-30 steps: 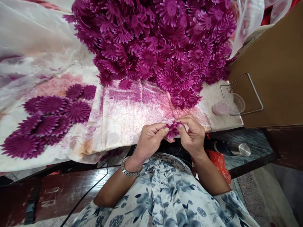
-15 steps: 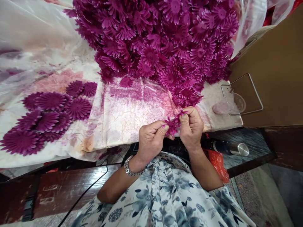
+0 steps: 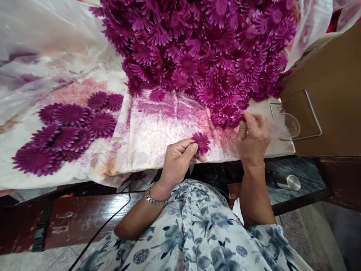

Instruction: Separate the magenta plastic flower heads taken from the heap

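My left hand (image 3: 180,160) pinches a purple artificial flower piece (image 3: 201,143) by its petals between thumb and fingers, just over the near edge of the table. My right hand (image 3: 253,137) is at the front right of a large heap of purple flower pieces (image 3: 187,66). Its thumb and curled fingers close on a flower piece at the heap's edge; the fingers partly hide it. To the left, several flat, wide flower layers (image 3: 66,138) lie overlapping on the stained white cloth (image 3: 152,139).
A cardboard box (image 3: 329,101) with a bent metal wire frame (image 3: 313,113) and a clear plastic cup (image 3: 291,126) stand at right. A steel-ended bottle (image 3: 289,181) lies below. Plastic sheeting (image 3: 56,22) covers the back left. A black cable (image 3: 103,229) runs at lower left.
My right hand has parted from my left and moved right, to the heap's edge. The flower piece stays in my left hand, spread out singly. The view has shifted slightly.
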`<move>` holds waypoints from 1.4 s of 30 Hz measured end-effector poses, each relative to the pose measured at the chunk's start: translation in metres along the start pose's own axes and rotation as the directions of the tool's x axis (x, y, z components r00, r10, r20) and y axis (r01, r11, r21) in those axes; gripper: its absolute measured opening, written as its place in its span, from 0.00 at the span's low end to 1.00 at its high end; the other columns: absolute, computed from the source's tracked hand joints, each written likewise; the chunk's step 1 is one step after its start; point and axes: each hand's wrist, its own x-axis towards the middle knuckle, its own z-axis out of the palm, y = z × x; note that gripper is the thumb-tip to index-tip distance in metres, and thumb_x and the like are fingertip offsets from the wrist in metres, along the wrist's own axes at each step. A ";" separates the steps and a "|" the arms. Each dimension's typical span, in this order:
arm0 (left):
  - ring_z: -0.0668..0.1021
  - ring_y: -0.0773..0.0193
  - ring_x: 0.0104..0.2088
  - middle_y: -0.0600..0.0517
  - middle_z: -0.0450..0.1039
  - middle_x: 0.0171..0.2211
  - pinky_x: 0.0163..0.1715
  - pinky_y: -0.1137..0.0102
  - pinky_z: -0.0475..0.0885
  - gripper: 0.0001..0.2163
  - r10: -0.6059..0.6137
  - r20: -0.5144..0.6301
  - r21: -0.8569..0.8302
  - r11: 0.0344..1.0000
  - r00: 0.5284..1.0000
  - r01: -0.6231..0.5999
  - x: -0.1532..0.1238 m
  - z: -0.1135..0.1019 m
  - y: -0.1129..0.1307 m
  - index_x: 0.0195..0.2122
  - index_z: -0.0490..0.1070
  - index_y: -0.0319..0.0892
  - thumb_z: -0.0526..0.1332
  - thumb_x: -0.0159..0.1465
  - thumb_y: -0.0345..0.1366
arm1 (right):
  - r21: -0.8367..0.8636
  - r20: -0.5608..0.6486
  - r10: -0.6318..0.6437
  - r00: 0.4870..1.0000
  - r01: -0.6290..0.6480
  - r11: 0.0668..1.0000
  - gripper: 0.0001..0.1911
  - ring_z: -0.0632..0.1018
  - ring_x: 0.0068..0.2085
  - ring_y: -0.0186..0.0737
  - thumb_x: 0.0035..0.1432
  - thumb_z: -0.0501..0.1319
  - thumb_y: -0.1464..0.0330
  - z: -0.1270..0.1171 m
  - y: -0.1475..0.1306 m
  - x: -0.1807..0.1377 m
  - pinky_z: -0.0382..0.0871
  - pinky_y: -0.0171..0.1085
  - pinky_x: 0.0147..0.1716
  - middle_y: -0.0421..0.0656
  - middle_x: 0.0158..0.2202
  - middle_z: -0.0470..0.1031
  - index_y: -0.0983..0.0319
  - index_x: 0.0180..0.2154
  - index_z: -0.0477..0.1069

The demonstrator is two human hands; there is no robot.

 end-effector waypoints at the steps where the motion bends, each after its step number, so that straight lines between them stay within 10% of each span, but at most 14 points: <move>1: 0.77 0.67 0.19 0.54 0.73 0.17 0.22 0.74 0.72 0.10 -0.016 -0.003 -0.011 1.000 1.000 0.016 0.000 0.000 0.001 0.28 0.73 0.38 0.63 0.57 0.41 | -0.021 0.016 -0.018 1.000 0.018 1.000 0.16 0.71 0.46 0.47 0.60 0.53 0.67 -0.003 -0.001 -0.002 0.63 0.48 0.45 0.51 0.44 0.71 0.61 0.49 0.70; 6: 0.78 0.64 0.21 0.52 0.75 0.19 0.23 0.73 0.73 0.11 -0.021 -0.009 -0.038 0.999 1.000 0.021 0.002 0.005 0.003 0.28 0.73 0.37 0.64 0.55 0.42 | 0.174 -0.077 -0.134 0.988 0.145 0.974 0.13 0.72 0.46 0.45 0.58 0.58 0.68 -0.020 -0.029 -0.012 0.63 0.47 0.48 0.49 0.44 0.72 0.60 0.46 0.71; 10: 0.77 0.65 0.25 0.53 0.75 0.22 0.29 0.70 0.75 0.10 0.017 0.016 -0.036 0.999 1.000 -0.016 0.004 0.005 -0.002 0.26 0.73 0.38 0.65 0.54 0.41 | 0.497 0.085 -0.317 0.945 0.235 0.835 0.04 0.72 0.37 0.40 0.57 0.60 0.69 -0.020 -0.052 -0.018 0.68 0.40 0.39 0.46 0.33 0.72 0.62 0.36 0.71; 27: 0.77 0.67 0.24 0.55 0.76 0.24 0.28 0.72 0.76 0.04 0.115 -0.074 0.041 0.993 0.991 -0.112 -0.002 0.000 -0.007 0.28 0.78 0.41 0.63 0.54 0.33 | 0.766 0.322 -0.164 0.932 -0.154 0.624 0.05 0.71 0.33 0.34 0.57 0.57 0.72 -0.019 -0.052 -0.027 0.65 0.37 0.36 0.40 0.29 0.68 0.61 0.28 0.65; 42: 0.68 0.72 0.16 0.56 0.67 0.17 0.16 0.76 0.64 0.10 0.214 -0.084 0.128 0.971 0.973 -0.202 -0.004 -0.010 -0.004 0.25 0.70 0.41 0.61 0.59 0.40 | 0.275 -0.017 -0.022 1.000 0.026 0.961 0.06 0.67 0.28 0.38 0.60 0.51 0.71 -0.008 -0.025 -0.018 0.63 0.38 0.30 0.40 0.25 0.63 0.58 0.30 0.61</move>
